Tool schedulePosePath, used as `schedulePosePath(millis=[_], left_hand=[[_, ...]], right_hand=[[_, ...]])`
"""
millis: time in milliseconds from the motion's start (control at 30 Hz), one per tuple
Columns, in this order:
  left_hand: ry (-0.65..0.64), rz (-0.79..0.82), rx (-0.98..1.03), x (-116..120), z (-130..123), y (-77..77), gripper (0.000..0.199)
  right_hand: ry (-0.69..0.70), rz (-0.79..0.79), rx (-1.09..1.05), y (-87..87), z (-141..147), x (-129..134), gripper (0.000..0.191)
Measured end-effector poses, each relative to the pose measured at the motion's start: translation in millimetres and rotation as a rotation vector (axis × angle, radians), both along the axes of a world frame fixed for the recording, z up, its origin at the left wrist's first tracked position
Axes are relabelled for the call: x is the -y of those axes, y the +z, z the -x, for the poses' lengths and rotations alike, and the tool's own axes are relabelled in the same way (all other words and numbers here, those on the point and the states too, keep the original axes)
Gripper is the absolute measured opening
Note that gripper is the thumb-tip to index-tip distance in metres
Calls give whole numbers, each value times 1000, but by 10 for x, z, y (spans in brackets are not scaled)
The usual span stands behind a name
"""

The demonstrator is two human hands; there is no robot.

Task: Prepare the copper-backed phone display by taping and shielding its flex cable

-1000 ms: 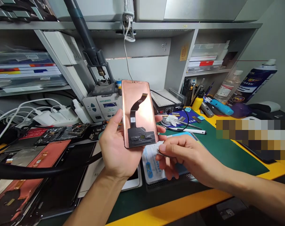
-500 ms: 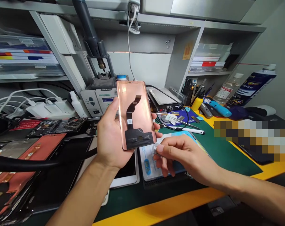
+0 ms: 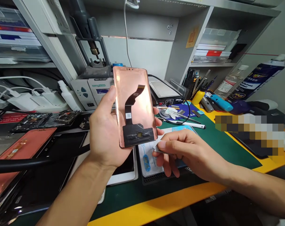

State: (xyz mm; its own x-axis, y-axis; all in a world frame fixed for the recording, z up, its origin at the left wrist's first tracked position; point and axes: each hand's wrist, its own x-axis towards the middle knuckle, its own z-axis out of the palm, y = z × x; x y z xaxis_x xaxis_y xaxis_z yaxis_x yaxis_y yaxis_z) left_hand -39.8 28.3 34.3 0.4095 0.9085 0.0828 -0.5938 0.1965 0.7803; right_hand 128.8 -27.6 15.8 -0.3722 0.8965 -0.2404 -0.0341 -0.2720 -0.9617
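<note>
A copper-backed screen panel (image 3: 144, 110) is raised above the bench, its back toward the wearer, with a black ribbon cable (image 3: 130, 105) running up it. The left hand (image 3: 106, 135) is partly closed around it from beneath: the thumb lies along the left edge, and 3 fingertips show at the right edge. That palm faces up. Just beside the panel's lower right corner, the right hand (image 3: 191, 149) pinches a small pale piece (image 3: 157, 146) between thumb and curled fingers, the other fingers hanging loosely. Its forearm comes in from the right, above the green mat (image 3: 227, 144).
</note>
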Motion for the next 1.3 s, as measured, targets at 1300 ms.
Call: schedulePosePath(millis=[1300], left_hand=[[47, -58, -9, 3, -13, -10, 59]], right_hand=[[18, 91, -145, -15, -3, 0, 22]])
